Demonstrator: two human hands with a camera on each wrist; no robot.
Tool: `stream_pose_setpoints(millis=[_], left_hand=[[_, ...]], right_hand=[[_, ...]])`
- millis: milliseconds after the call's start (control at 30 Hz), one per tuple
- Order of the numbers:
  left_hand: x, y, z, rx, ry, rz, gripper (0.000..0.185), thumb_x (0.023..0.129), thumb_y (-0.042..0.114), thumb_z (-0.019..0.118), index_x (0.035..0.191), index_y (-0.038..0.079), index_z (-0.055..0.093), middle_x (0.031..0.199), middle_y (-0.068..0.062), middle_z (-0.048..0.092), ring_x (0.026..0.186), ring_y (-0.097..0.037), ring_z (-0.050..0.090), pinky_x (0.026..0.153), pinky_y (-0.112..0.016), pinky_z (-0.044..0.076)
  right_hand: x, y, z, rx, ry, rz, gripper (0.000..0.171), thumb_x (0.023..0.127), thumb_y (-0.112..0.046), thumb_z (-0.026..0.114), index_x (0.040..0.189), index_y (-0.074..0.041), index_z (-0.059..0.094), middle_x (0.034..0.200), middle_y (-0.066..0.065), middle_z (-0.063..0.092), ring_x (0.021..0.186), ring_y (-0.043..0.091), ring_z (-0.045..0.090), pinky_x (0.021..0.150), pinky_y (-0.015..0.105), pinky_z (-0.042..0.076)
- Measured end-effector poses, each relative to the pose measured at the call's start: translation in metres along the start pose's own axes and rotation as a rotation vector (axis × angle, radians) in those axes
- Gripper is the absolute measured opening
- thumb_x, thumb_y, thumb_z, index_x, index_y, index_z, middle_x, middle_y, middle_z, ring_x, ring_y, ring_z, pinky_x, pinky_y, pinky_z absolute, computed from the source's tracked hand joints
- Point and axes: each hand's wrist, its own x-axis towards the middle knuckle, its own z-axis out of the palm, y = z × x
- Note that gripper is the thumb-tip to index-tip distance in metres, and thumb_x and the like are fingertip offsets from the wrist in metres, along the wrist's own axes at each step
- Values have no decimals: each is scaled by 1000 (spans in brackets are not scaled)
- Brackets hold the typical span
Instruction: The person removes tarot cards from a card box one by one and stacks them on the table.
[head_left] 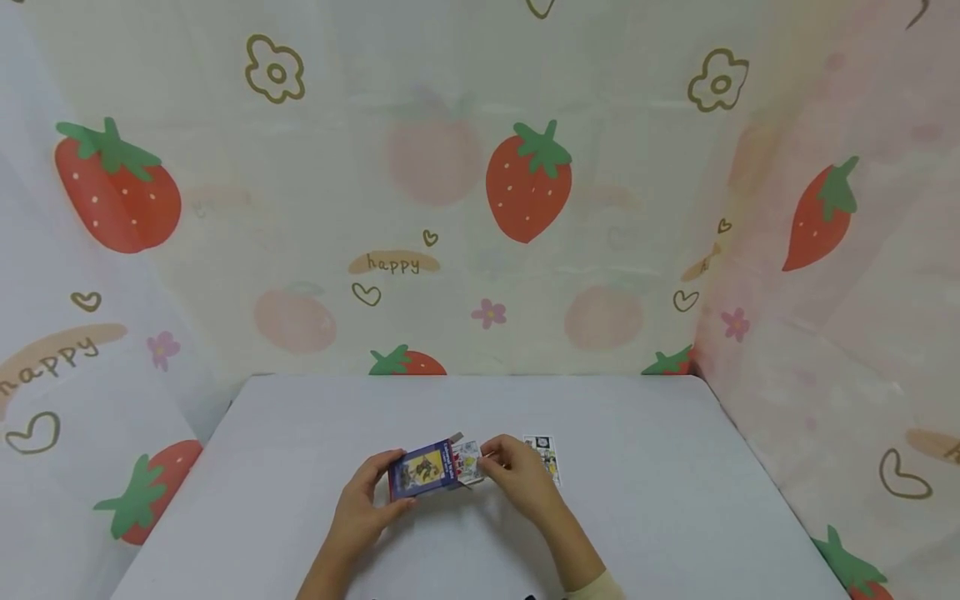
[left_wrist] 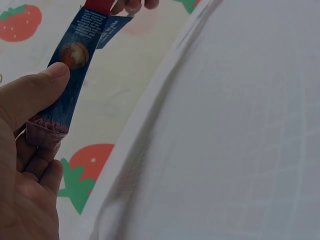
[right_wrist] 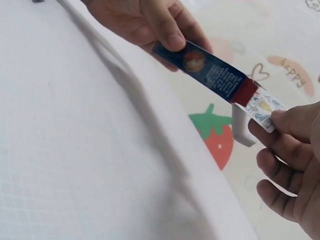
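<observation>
My left hand (head_left: 365, 498) grips a dark blue card box (head_left: 422, 469) by its left end, thumb along the narrow side and fingers behind. The box has a yellow picture on its front and an open flap at its right end. Out of that end stick illustrated cards (head_left: 467, 461), partly inside the box. My right hand (head_left: 521, 477) pinches the cards' outer edge between thumb and forefinger. In the right wrist view the other fingers of the right hand (right_wrist: 295, 165) curl loosely below the cards (right_wrist: 263, 107). The left wrist view shows the box's side (left_wrist: 75, 65) with small print.
Another illustrated card (head_left: 546, 454) lies on the white table (head_left: 675, 500), just behind the right hand. Strawberry-printed cloth (head_left: 450, 183) hangs along the table's back and sides.
</observation>
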Motion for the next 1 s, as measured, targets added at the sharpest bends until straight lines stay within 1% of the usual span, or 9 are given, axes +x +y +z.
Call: stream_pose_setpoints(millis=[100, 200, 233, 367, 467, 567, 633, 833, 1000], left_hand=[[1, 1, -1, 2, -6, -12, 76, 72, 0, 89, 139, 4, 56, 144, -15, 57, 140, -15, 48, 114, -6, 29], [2, -10, -1, 9, -5, 3, 78, 72, 4, 90, 141, 5, 55, 145, -13, 57, 141, -22, 47, 114, -5, 28], [3, -16, -1, 14, -5, 6, 78, 71, 5, 91, 141, 5, 55, 145, -13, 57, 141, -20, 47, 114, -6, 28], [2, -16, -1, 6, -4, 15, 76, 72, 7, 91, 140, 12, 57, 145, -10, 57, 138, -7, 47, 114, -6, 29], [1, -16, -2, -7, -7, 8, 74, 73, 10, 91, 139, 15, 58, 144, -7, 58, 138, -7, 47, 115, -7, 30], [0, -17, -1, -15, -9, 2, 74, 73, 12, 92, 139, 14, 58, 144, -7, 58, 139, -10, 47, 115, -8, 30], [-1, -17, -1, -16, -9, 4, 74, 74, 12, 92, 140, 12, 58, 144, -8, 58, 139, -9, 47, 115, -7, 29], [-1, -17, 0, -23, -7, 4, 75, 73, 8, 91, 140, 7, 57, 143, -7, 58, 136, 0, 46, 115, -7, 30], [1, -16, 2, 2, -4, 4, 76, 71, 3, 91, 140, 8, 57, 144, -9, 58, 138, -7, 47, 115, -7, 29]], right_hand=[[-2, -1, -5, 10, -17, 7, 16, 98, -26, 68, 110, -17, 66, 83, -5, 70, 71, 11, 58, 56, 23, 46], [-3, -2, -9, 15, -33, 12, 16, 99, -25, 67, 113, -18, 63, 82, -1, 70, 69, 9, 56, 54, 22, 44], [-4, -2, -10, 16, -40, 6, 16, 99, -23, 67, 113, -17, 63, 81, 0, 70, 67, 9, 54, 53, 22, 43], [-4, -2, -15, 22, -85, -5, 24, 97, -19, 70, 119, -15, 62, 83, 0, 70, 69, 10, 56, 55, 22, 47], [-5, -2, -19, 27, -122, 0, 31, 95, -18, 73, 122, -16, 60, 86, -4, 70, 75, 12, 60, 60, 23, 52], [-7, -2, -24, 23, -137, -5, 33, 94, -20, 74, 124, -18, 60, 88, -5, 70, 79, 14, 62, 63, 24, 55], [-9, -1, -27, 11, -127, -16, 32, 95, -20, 74, 124, -19, 60, 88, -6, 70, 79, 14, 63, 64, 24, 56], [-15, 0, -38, -39, -67, -58, 30, 95, -18, 73, 123, -19, 62, 87, -9, 71, 77, 11, 63, 63, 23, 54], [-15, -1, -46, -61, -16, -97, 28, 95, -16, 73, 122, -19, 64, 87, -9, 70, 75, 11, 61, 61, 23, 53]])
